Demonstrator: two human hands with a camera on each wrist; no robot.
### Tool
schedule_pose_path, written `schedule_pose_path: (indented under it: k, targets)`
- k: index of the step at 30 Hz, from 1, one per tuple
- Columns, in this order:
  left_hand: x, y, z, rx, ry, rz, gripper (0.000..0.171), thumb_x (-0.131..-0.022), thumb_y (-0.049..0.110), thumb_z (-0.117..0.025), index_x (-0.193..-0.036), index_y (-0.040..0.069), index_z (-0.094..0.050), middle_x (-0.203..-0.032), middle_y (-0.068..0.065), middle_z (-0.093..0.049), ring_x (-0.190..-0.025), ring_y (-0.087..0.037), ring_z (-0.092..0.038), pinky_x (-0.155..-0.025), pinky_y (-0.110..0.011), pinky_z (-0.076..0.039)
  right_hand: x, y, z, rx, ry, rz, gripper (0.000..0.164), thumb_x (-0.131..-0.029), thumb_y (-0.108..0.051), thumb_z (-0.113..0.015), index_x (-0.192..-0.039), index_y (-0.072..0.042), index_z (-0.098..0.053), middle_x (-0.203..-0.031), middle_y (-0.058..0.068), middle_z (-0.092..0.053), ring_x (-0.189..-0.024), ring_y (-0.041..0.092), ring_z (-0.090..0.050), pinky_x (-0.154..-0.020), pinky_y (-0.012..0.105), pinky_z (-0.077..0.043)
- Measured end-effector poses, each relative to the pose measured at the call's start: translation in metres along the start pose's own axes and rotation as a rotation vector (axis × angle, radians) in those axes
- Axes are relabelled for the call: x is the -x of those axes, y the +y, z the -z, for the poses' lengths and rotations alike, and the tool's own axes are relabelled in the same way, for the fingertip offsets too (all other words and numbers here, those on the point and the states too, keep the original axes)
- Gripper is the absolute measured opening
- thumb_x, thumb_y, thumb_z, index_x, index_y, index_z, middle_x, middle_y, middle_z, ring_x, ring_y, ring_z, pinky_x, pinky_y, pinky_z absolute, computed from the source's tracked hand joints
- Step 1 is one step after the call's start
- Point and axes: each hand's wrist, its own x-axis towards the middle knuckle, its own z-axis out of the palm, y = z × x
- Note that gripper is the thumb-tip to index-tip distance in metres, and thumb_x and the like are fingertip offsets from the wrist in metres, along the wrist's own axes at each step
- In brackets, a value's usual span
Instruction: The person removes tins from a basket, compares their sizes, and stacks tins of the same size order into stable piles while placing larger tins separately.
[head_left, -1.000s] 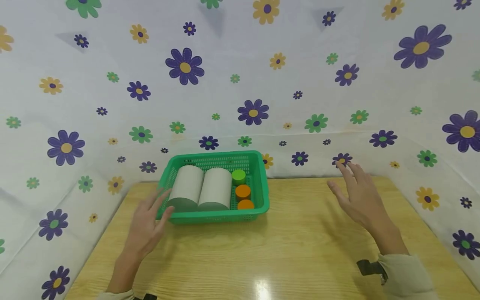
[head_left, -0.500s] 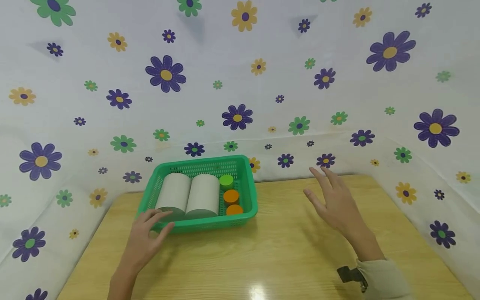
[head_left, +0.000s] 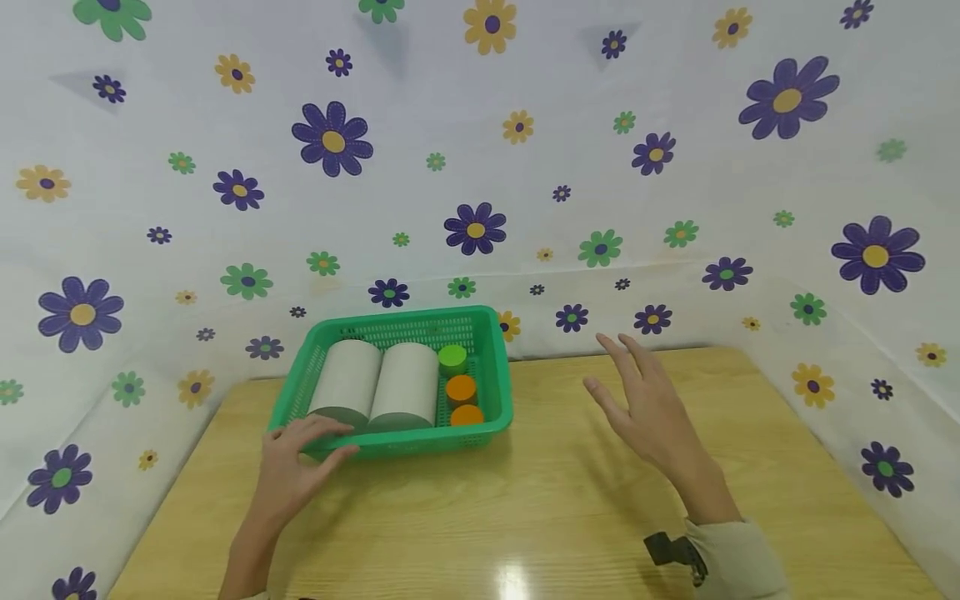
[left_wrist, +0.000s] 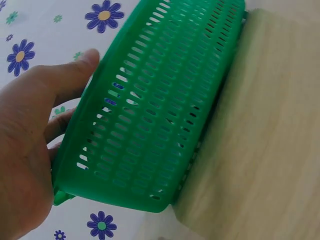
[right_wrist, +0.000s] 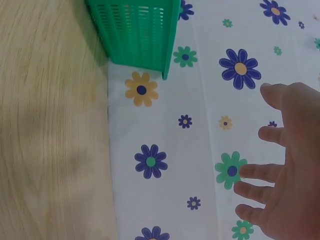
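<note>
A green plastic basket (head_left: 502,375) with slotted walls stands toward the back left of the wooden table. Two large white cylinders (head_left: 407,379) lie side by side in it. Along its right side are a short green cylinder (head_left: 452,359) and two orange ones (head_left: 461,388). My left hand (head_left: 288,471) is at the basket's front left corner, fingers over the rim and thumb apart on the outer side. In the left wrist view, its fingers pass partly behind the rim. My right hand (head_left: 652,412) hovers over the table right of the basket, fingers spread, holding nothing.
The wooden table (head_left: 570,500) reaches back to a white cloth (head_left: 420,192) printed with purple, green and yellow flowers. This cloth also lines both sides. A black strap (head_left: 675,554) is at the right wrist, beside a light sleeve (head_left: 738,558).
My left hand has come down from beside the basket onto its front left rim. The right hand has moved a little left, toward the basket. The head view has shifted slightly.
</note>
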Motion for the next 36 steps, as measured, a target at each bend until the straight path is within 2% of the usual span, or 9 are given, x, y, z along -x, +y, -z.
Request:
schedule_pose_path:
  k: [6, 11, 17, 25, 30, 36]
  targets:
    - [-0.004, -0.003, 0.003, 0.022, -0.031, 0.022, 0.026, -0.075, 0.016, -0.092, -0.098, 0.021, -0.079, -0.096, 0.012, -0.073, -0.094, -0.014, -0.062, -0.081, -0.044, -0.023, -0.008, -0.015, -0.007, -0.040, -0.015, 0.001, 0.068, -0.104, -0.041, -0.058, -0.162, -0.019, -0.030, -0.159, 0.026, -0.033, -0.142, 0.049, -0.034, -0.102, 0.074, -0.034]
    - [-0.007, 0.000, -0.001, 0.013, -0.052, 0.022, 0.023, -0.076, 0.017, -0.091, -0.097, 0.018, -0.079, -0.095, 0.012, -0.073, -0.093, -0.015, -0.063, -0.081, -0.044, -0.023, -0.012, -0.027, -0.010, -0.070, -0.007, 0.025, 0.069, -0.103, -0.038, -0.062, -0.161, -0.017, -0.032, -0.158, 0.024, -0.036, -0.141, 0.048, -0.037, -0.102, 0.073, -0.035]
    - [-0.006, 0.004, -0.003, -0.010, -0.023, -0.004, 0.024, -0.076, 0.014, -0.091, -0.095, 0.015, -0.078, -0.094, 0.010, -0.072, -0.091, -0.016, -0.065, -0.081, -0.043, -0.025, -0.017, -0.038, -0.018, -0.127, 0.020, 0.046, 0.067, -0.102, -0.031, -0.066, -0.160, -0.017, -0.035, -0.156, 0.020, -0.039, -0.141, 0.045, -0.039, -0.103, 0.071, -0.036]
    - [-0.004, 0.008, -0.001, -0.013, 0.024, -0.036, 0.025, -0.073, 0.008, -0.092, -0.093, 0.014, -0.076, -0.093, 0.010, -0.070, -0.090, -0.016, -0.064, -0.082, -0.046, -0.028, -0.025, -0.055, -0.039, -0.268, 0.030, 0.112, 0.058, -0.098, -0.021, -0.071, -0.151, -0.012, -0.049, -0.151, 0.016, -0.045, -0.140, 0.038, -0.042, -0.107, 0.064, -0.037]
    - [-0.003, 0.006, -0.003, 0.028, 0.031, -0.028, 0.027, -0.072, 0.005, -0.091, -0.092, 0.014, -0.076, -0.092, 0.010, -0.070, -0.091, -0.015, -0.063, -0.084, -0.049, -0.025, -0.029, -0.064, -0.054, -0.327, -0.005, 0.143, 0.052, -0.097, -0.017, -0.073, -0.145, -0.011, -0.056, -0.146, 0.012, -0.050, -0.135, 0.034, -0.048, -0.107, 0.059, -0.041]
    - [-0.003, 0.003, -0.005, 0.044, 0.034, -0.017, 0.024, -0.074, 0.005, -0.090, -0.092, 0.013, -0.076, -0.093, 0.008, -0.070, -0.092, -0.015, -0.062, -0.084, -0.048, -0.022, -0.040, -0.072, -0.070, -0.311, -0.070, 0.207, 0.042, -0.094, -0.011, -0.076, -0.134, -0.010, -0.065, -0.139, 0.012, -0.056, -0.130, 0.032, -0.053, -0.106, 0.052, -0.044]
